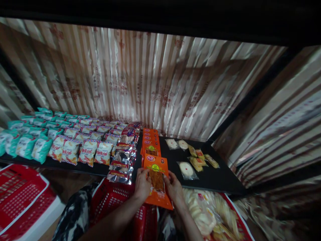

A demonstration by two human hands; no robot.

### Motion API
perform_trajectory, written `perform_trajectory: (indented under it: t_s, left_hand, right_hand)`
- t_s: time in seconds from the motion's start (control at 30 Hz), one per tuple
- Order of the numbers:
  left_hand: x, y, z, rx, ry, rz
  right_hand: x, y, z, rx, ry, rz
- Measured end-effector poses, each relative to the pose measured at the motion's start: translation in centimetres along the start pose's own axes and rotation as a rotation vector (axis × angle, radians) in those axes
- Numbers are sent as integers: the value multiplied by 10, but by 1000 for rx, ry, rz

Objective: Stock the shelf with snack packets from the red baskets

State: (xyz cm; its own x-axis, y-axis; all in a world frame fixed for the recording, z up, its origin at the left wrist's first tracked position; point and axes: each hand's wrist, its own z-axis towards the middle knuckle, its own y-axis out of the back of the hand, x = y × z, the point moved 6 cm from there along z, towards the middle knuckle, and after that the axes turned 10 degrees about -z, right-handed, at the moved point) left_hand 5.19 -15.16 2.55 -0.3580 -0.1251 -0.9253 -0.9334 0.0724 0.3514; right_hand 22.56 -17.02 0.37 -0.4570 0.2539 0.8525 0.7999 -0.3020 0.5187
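The left hand [142,183] and right hand [175,189] grasp opposite edges of a flat, smooth orange packet [157,180], to whose right lie round, clear-wrapped white discs [186,169].

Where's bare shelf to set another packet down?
The black shelf is bare at front right, between the nearest white packet, yellow packets and the shelf edge; a narrower strip lies between the orange packets and white packets. Left is crowded: teal bags, striped bags, silver packets.
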Motion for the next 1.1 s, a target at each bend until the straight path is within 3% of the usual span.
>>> perform_trajectory:
  t_s: [0.23, 0.47, 0.73, 1.1]
  left_hand:
    - [-14, -8, 50, -52, 37, 109]
    - [-19, -13, 78, -87, 76, 186]
    - [-14, -15, 89, -116, 98, 238]
    - [-6, -20, 90, -106, 100, 303]
  right_hand:
    - [7, -11, 50, -74, 31, -94]
    - [10, -20, 82, -81, 42, -270]
    - [13, -30, 100, -39, 73, -367]
    - [15, -35, 101, 12, 61, -483]
